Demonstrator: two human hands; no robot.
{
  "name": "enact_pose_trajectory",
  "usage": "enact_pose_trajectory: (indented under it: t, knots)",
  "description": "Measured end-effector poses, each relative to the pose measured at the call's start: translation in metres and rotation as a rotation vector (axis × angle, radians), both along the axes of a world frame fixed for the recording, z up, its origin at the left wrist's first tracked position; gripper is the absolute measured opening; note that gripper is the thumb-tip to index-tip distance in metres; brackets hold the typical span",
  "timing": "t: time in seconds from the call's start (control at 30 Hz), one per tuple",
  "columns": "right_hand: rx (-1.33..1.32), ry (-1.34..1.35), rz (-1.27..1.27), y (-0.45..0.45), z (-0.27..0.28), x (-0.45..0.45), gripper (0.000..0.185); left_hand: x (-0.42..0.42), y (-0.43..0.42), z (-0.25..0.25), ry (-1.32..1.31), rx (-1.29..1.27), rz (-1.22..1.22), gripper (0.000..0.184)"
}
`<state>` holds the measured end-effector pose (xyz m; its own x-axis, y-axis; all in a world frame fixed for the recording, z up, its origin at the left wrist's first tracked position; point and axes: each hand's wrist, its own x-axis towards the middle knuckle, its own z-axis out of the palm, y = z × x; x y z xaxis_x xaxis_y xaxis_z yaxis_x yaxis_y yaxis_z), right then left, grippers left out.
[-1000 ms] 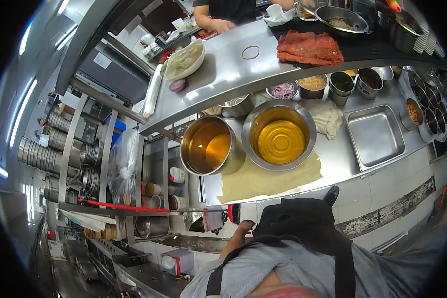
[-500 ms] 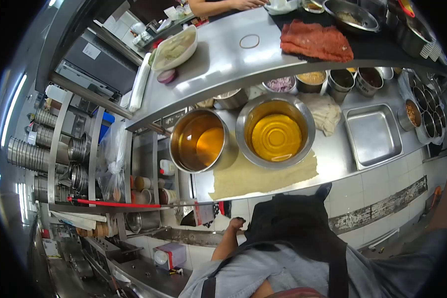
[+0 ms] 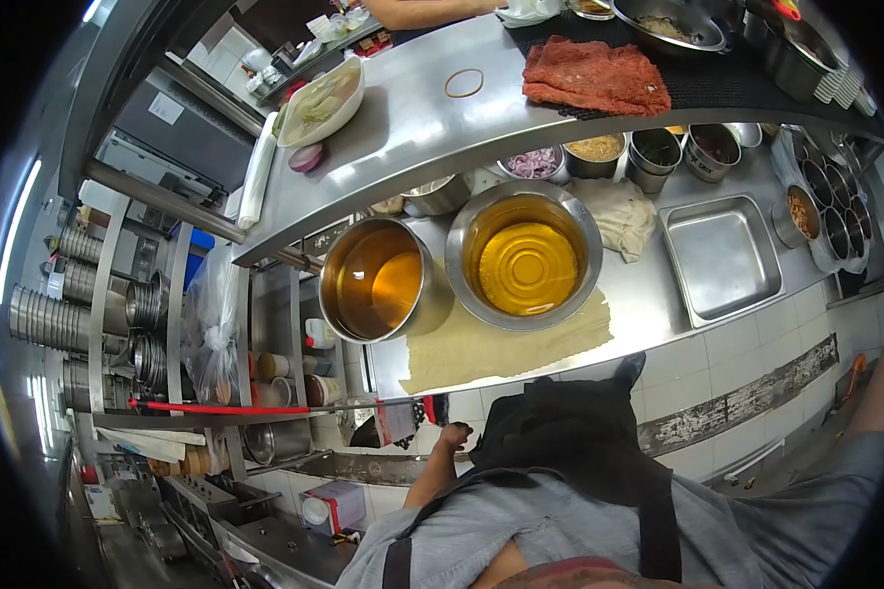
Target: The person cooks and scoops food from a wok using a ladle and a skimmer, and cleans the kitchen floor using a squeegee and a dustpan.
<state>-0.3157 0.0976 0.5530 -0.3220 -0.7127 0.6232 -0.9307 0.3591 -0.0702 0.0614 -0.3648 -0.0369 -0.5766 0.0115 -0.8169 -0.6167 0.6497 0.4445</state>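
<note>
My left hand (image 3: 453, 436) hangs low beside my dark apron (image 3: 560, 432), below the counter's front edge. It is small in view with its fingers mostly turned away, so I cannot tell whether it grips anything. At the far right my right arm (image 3: 872, 398) reaches up into the dark rim of the picture, and the hand itself is out of sight. On the steel counter ahead stand a deep steel pot (image 3: 371, 280) of amber liquid and a wide-rimmed steel pot (image 3: 525, 257) of yellow liquid. Under their front lies a tan cloth (image 3: 511, 348).
A rectangular steel pan (image 3: 725, 257) sits right of a crumpled pale cloth (image 3: 624, 218). Behind are small food containers, one with chopped onion (image 3: 532, 162). The raised shelf carries a red cloth (image 3: 595, 79) and a white dish (image 3: 324, 103). A co-worker's arm (image 3: 427, 12) shows beyond.
The view has shifted, so the counter and pots sit slightly further left. More of my right sleeve and forearm shows. The pots and cloths keep their places.
</note>
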Motion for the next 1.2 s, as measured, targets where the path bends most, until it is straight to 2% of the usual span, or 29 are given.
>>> enact_pose_trajectory:
  t: [0.03,0.07,0.13,0.17,0.27,0.33,0.37,0.43,0.47,0.53,0.6,0.63,0.67,0.7,0.73,0.8,0.83,0.87,0.9,0.93,0.97,1.0,1.07,1.13,1.17,1.2]
  knots:
    - [0.016,-0.011,0.014,0.0,-0.005,0.002,0.031,0.006,-0.011,-0.017,0.013,-0.01,-0.022,0.04]
    - [0.021,-0.01,0.027,0.001,-0.008,0.004,0.031,0.004,-0.014,-0.013,0.014,-0.014,-0.02,0.04]
    - [0.01,0.014,0.054,0.006,-0.004,0.009,0.031,-0.002,-0.015,-0.007,-0.002,-0.027,0.112,0.037]
    - [-0.006,0.043,0.06,0.01,0.001,0.012,0.031,-0.011,-0.009,0.012,-0.056,-0.041,0.219,0.034]
    - [-0.133,0.207,0.091,0.035,0.029,0.035,0.032,-0.023,0.006,0.03,-0.149,-0.014,0.434,0.025]
    - [-0.261,0.359,0.117,0.053,0.049,0.053,0.032,-0.029,0.019,0.041,-0.187,-0.02,0.417,0.021]
    - [-0.348,0.443,0.148,0.062,0.055,0.058,0.032,-0.03,0.017,0.035,-0.145,-0.038,0.258,0.022]
    - [-0.49,0.605,0.193,0.071,0.064,0.061,0.032,-0.032,0.016,0.025,0.135,-0.22,-0.644,0.026]
    - [-0.549,0.667,0.204,0.071,0.066,0.059,0.032,-0.028,0.018,0.019,0.176,-0.283,-0.817,0.028]
    - [-0.603,0.751,0.151,0.062,0.063,0.044,0.033,-0.024,0.017,0.0,0.332,-0.261,-0.897,0.038]
    - [-0.571,0.71,-0.012,0.04,0.048,0.026,0.033,-0.031,0.024,0.002,0.258,-0.292,-0.887,0.04]
    - [-0.533,0.64,-0.197,0.026,0.039,0.023,0.021,-0.031,0.023,0.002,0.295,-0.262,-0.876,0.04]
    - [-0.567,0.451,-0.345,0.024,0.021,0.009,0.025,-0.026,0.022,0.001,0.328,-0.233,-0.861,0.039]
    - [-0.673,0.138,-0.364,0.026,0.005,0.002,0.025,-0.022,0.02,-0.009,0.29,-0.165,-0.626,0.029]
    - [-0.808,-0.107,-0.365,0.034,-0.015,-0.003,0.023,-0.02,0.022,-0.003,0.286,-0.167,-0.607,0.029]
    - [-0.941,-0.3,-0.329,0.05,-0.052,0.004,0.024,-0.016,0.033,0.01,-0.153,0.068,0.496,0.021]
    - [-0.903,-0.386,-0.369,0.06,-0.064,0.016,0.027,-0.007,0.033,0.004,-0.078,0.075,0.488,0.024]
    - [-0.859,-0.47,-0.409,0.075,-0.077,0.031,0.03,-0.002,0.036,0.005,-0.147,0.08,0.654,0.022]
    - [-1.102,-0.599,-0.18,0.11,-0.105,0.04,0.034,0.006,0.032,-0.004,-0.032,-0.012,0.282,0.023]
    - [-1.355,-0.535,0.156,0.107,-0.089,0.074,0.03,0.016,0.028,-0.008,0.081,-0.085,-0.102,0.023]
    - [-1.268,-0.485,0.161,0.185,-0.106,0.1,0.026,0.026,0.024,-0.01,0.247,-0.193,-0.454,0.024]
    - [-1.235,-0.502,0.197,0.173,-0.095,0.112,0.026,0.032,0.025,-0.005,0.41,-0.295,-0.827,0.025]
    - [-1.123,0.689,0.389,0.127,-0.071,0.134,0.027,0.042,0.033,-0.009,-0.103,-0.113,-0.362,0.029]
    - [-1.408,0.021,0.251,0.12,-0.091,0.098,0.028,0.045,0.031,-0.021,-0.132,-0.112,-0.258,0.03]
    - [-1.265,0.071,-0.362,0.074,-0.092,0.076,0.029,0.049,0.025,-0.066,-0.266,-0.126,-0.137,0.031]
    - [-1.005,-0.028,-0.766,0.045,-0.117,0.066,0.024,0.038,0.028,-0.058,-0.392,-0.153,-0.013,0.034]
